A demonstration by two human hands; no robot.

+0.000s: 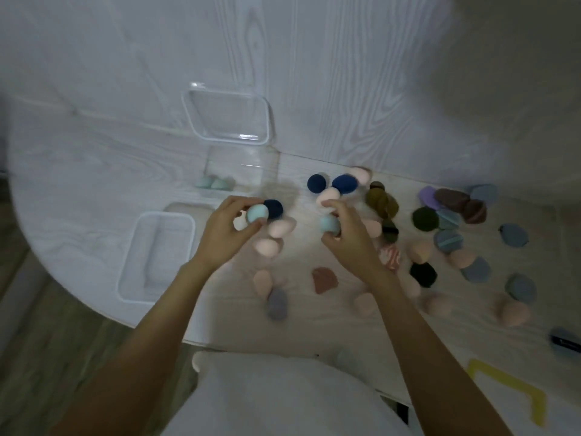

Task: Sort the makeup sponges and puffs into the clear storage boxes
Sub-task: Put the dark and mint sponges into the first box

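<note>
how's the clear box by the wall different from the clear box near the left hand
The clear plastic box by the wall stands tall with its lid leaning behind it; the clear plastic box near the left hand looks low and flat. The first holds two light teal sponges; the second looks empty. Both are transparent and rectangular.

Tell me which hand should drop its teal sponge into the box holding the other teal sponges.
Left, probably. The left hand already pinches a teal sponge and sits nearer the clear box holding two teal sponges; the right hand is farther right.
</note>
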